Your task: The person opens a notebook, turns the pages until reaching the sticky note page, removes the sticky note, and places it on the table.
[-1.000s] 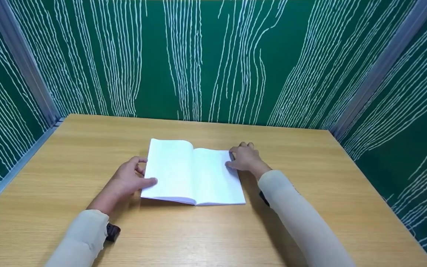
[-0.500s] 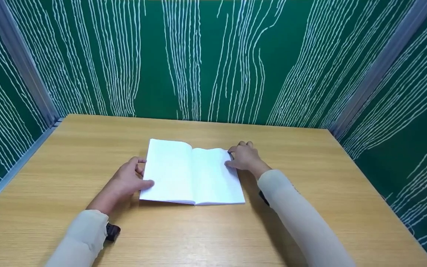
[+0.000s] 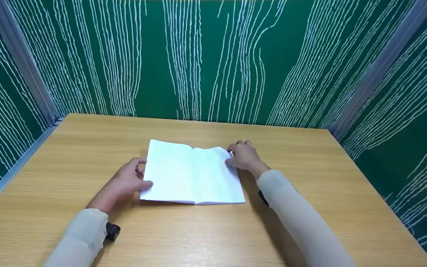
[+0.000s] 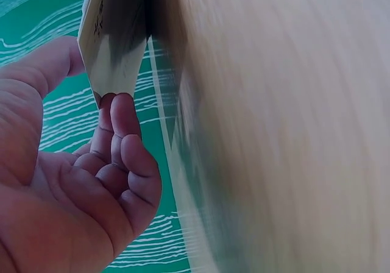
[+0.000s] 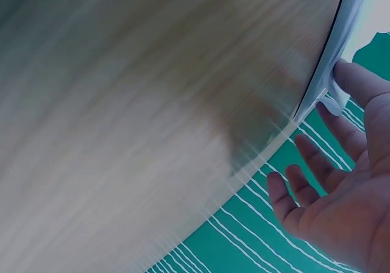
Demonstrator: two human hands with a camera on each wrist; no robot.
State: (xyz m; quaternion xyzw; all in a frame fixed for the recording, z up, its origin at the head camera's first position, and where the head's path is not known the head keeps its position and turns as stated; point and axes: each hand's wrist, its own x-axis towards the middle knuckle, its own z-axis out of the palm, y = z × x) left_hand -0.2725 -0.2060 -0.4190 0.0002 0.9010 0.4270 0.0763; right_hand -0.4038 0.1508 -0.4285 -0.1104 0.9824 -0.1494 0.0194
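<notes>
An open notebook [image 3: 169,170] with white pages lies on the wooden table in the head view. My left hand [image 3: 126,180] holds its left edge, thumb on the page and fingers underneath. In the left wrist view, the cover's pale underside [image 4: 116,47] shows dark markings and stands tilted up between thumb and fingertips. At the upper right corner, my right hand [image 3: 246,156] pinches a page between thumb and index finger. The right wrist view shows that page corner [image 5: 330,105] bent over the index fingertip, apart from the pages beneath; the other fingers are loosely bent.
The wooden table [image 3: 213,237] stretches around the notebook on all sides. Green walls [image 3: 154,59] with wavy white lines enclose its back and sides, with grey posts [image 3: 32,63] at the corners. A dark wrist device [image 3: 112,231] sits by the left sleeve.
The right page's top edge has bowed upward near my right hand, which shifted slightly away from me. The left pages lie flatter at the spine, and my left thumb slid slightly outward.
</notes>
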